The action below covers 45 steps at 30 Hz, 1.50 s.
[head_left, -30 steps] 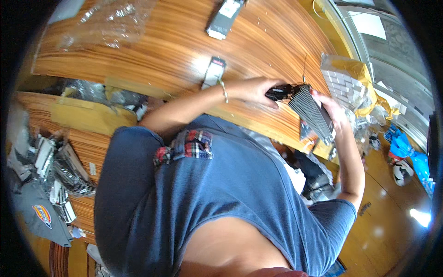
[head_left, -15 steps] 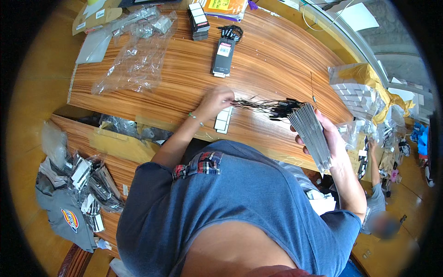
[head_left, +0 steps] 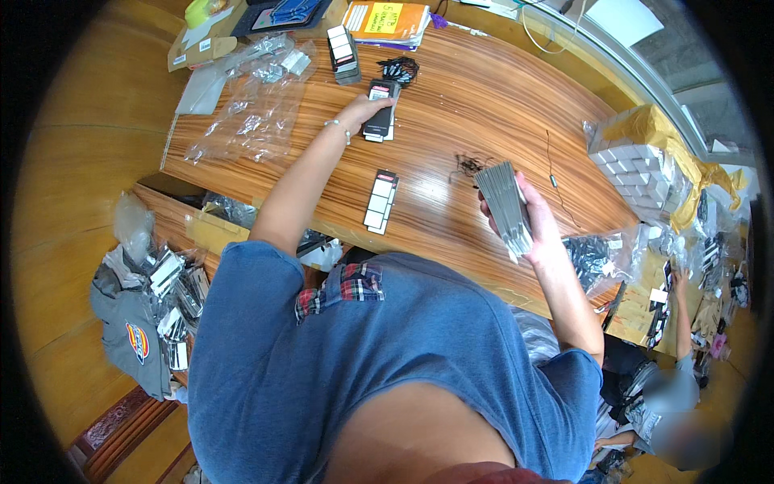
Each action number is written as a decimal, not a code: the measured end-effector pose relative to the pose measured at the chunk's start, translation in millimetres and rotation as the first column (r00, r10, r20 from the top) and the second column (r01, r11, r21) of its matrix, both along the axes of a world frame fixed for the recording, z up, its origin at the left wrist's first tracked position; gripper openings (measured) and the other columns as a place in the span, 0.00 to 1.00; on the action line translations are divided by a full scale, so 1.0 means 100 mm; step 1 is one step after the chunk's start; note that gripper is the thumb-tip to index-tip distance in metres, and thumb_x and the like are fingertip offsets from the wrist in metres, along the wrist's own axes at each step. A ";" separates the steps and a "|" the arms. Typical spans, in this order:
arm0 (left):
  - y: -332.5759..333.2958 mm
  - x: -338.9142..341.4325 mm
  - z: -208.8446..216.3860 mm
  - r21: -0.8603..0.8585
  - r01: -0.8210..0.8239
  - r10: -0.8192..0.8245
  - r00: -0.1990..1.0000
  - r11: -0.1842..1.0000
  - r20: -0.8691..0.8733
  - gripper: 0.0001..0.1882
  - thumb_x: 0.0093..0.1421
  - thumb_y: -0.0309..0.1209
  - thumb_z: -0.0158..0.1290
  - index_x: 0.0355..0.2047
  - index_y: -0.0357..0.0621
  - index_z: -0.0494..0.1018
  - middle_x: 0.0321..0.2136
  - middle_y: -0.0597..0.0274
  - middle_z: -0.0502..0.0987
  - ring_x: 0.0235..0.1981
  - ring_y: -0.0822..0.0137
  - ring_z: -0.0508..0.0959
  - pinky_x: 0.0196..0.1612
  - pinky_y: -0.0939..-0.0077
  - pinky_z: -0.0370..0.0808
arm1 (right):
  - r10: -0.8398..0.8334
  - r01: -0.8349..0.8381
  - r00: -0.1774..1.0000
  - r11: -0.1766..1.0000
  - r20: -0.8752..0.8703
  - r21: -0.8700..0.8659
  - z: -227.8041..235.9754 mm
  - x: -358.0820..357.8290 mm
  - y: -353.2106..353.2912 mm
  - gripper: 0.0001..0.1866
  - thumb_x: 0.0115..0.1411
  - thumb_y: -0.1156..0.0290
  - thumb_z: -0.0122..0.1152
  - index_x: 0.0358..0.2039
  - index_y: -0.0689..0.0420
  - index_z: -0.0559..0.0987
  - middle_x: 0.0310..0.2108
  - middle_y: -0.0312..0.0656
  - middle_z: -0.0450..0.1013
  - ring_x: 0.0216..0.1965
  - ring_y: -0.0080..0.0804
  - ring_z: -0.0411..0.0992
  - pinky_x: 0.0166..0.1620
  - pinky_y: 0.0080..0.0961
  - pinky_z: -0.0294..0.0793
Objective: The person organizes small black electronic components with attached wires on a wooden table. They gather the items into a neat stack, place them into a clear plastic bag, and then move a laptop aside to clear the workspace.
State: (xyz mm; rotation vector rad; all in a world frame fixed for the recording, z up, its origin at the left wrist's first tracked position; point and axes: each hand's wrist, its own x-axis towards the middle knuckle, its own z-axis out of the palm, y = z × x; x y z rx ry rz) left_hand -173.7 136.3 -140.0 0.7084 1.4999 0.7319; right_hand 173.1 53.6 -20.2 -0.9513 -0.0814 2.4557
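Note:
My right hand [head_left: 538,211] holds a thick, fanned stack of grey hang tags [head_left: 505,202] upright above the table. Black strings [head_left: 469,165] trail from the stack's far end. Reaching forward, my left hand [head_left: 359,113] has its fingers around the side of a smaller pile of black hang tags [head_left: 377,119], which lies on the table. That pile's bundled black strings [head_left: 399,71] lie beyond it. Between my arms, nearer to me, lies a dark tag with white label panels [head_left: 380,202]. What my left fingertips grip underneath is hidden.
A stack of labelled cards [head_left: 343,55] stands at the back, beside orange folders [head_left: 391,22]. Clear plastic bags [head_left: 254,121] lie left. To the right are a loose string [head_left: 552,179], a wrapped block of white boxes [head_left: 641,169] and a bag of black items [head_left: 592,258]. Other people work far right.
My left hand has let go of the strings on the held stack and moved forward to the pile of black tags. The held stack has tipped more upright, its strings hanging loosely.

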 end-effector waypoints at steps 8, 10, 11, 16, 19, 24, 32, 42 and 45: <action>0.21 -0.01 -0.10 -0.109 0.091 -0.105 0.986 0.990 -0.126 0.19 0.51 0.35 0.57 0.39 0.37 0.67 0.32 0.56 0.76 0.30 0.67 0.77 0.32 0.71 0.76 | -0.009 0.004 0.992 0.999 -0.124 -0.041 -0.30 0.45 -0.19 0.27 0.60 0.51 0.41 0.46 0.64 0.67 0.36 0.52 0.70 0.33 0.39 0.73 0.31 0.30 0.78; 0.23 0.00 -0.08 -0.128 0.111 -0.130 0.980 0.986 -0.150 0.21 0.50 0.36 0.58 0.40 0.36 0.67 0.31 0.56 0.75 0.30 0.67 0.77 0.31 0.71 0.77 | 0.013 -0.018 0.985 0.999 -0.170 -0.027 -0.38 0.59 -0.21 0.30 0.60 0.49 0.41 0.48 0.65 0.65 0.39 0.51 0.69 0.36 0.38 0.71 0.33 0.29 0.77; 0.22 0.01 -0.08 -0.123 0.101 -0.120 0.980 0.987 -0.160 0.22 0.50 0.37 0.59 0.40 0.35 0.66 0.31 0.56 0.75 0.30 0.67 0.77 0.31 0.71 0.77 | 0.013 -0.019 0.983 0.999 -0.184 -0.030 -0.38 0.65 -0.22 0.30 0.60 0.49 0.41 0.49 0.65 0.65 0.39 0.51 0.68 0.36 0.37 0.71 0.34 0.29 0.77; 0.23 0.10 -0.03 -0.136 0.037 -0.065 0.976 0.990 -0.210 0.29 0.46 0.39 0.62 0.41 0.30 0.65 0.31 0.52 0.75 0.29 0.65 0.77 0.30 0.71 0.77 | -0.043 0.038 0.982 0.999 -0.183 -0.033 -0.40 0.81 -0.26 0.30 0.60 0.49 0.40 0.50 0.65 0.64 0.41 0.52 0.68 0.38 0.37 0.71 0.35 0.29 0.77; 0.22 0.07 -0.07 -0.142 0.015 -0.043 0.980 0.990 -0.196 0.32 0.43 0.39 0.64 0.41 0.29 0.65 0.31 0.51 0.75 0.28 0.65 0.77 0.29 0.72 0.76 | -0.060 0.044 0.978 0.996 -0.202 -0.079 -0.35 0.82 -0.27 0.29 0.61 0.50 0.40 0.48 0.65 0.65 0.39 0.52 0.69 0.36 0.39 0.72 0.34 0.30 0.77; 0.25 0.12 -0.13 -0.148 0.006 -0.038 0.977 0.989 -0.212 0.30 0.42 0.38 0.64 0.39 0.30 0.66 0.30 0.52 0.74 0.25 0.65 0.77 0.27 0.72 0.76 | -0.079 0.054 0.984 0.986 -0.160 -0.155 -0.35 0.82 -0.27 0.25 0.61 0.52 0.41 0.44 0.63 0.68 0.35 0.52 0.72 0.33 0.42 0.73 0.32 0.33 0.78; 0.28 0.15 -0.23 -0.010 0.100 -0.097 0.930 0.995 -0.354 0.26 0.43 0.37 0.64 0.37 0.33 0.67 0.26 0.55 0.74 0.23 0.67 0.76 0.24 0.76 0.74 | -0.007 0.004 0.998 0.999 -0.055 -0.053 -0.42 0.77 -0.25 0.28 0.60 0.50 0.41 0.49 0.63 0.64 0.41 0.52 0.67 0.38 0.39 0.70 0.34 0.30 0.77; -0.09 0.60 0.08 0.062 0.088 -0.095 0.989 0.994 0.112 0.30 0.45 0.41 0.62 0.43 0.36 0.65 0.32 0.56 0.73 0.33 0.68 0.75 0.35 0.76 0.74 | -0.043 0.028 0.989 0.994 0.140 0.106 0.15 0.47 0.44 0.23 0.61 0.54 0.43 0.40 0.65 0.70 0.34 0.55 0.72 0.33 0.44 0.74 0.34 0.36 0.77; -0.27 0.80 0.00 0.069 0.058 -0.081 0.911 0.996 0.405 0.25 0.48 0.36 0.60 0.43 0.39 0.65 0.35 0.53 0.73 0.35 0.65 0.76 0.37 0.72 0.76 | -0.007 -0.084 0.956 0.951 0.293 0.299 0.34 0.28 0.78 0.24 0.62 0.56 0.42 0.45 0.66 0.66 0.38 0.57 0.70 0.35 0.44 0.73 0.34 0.32 0.78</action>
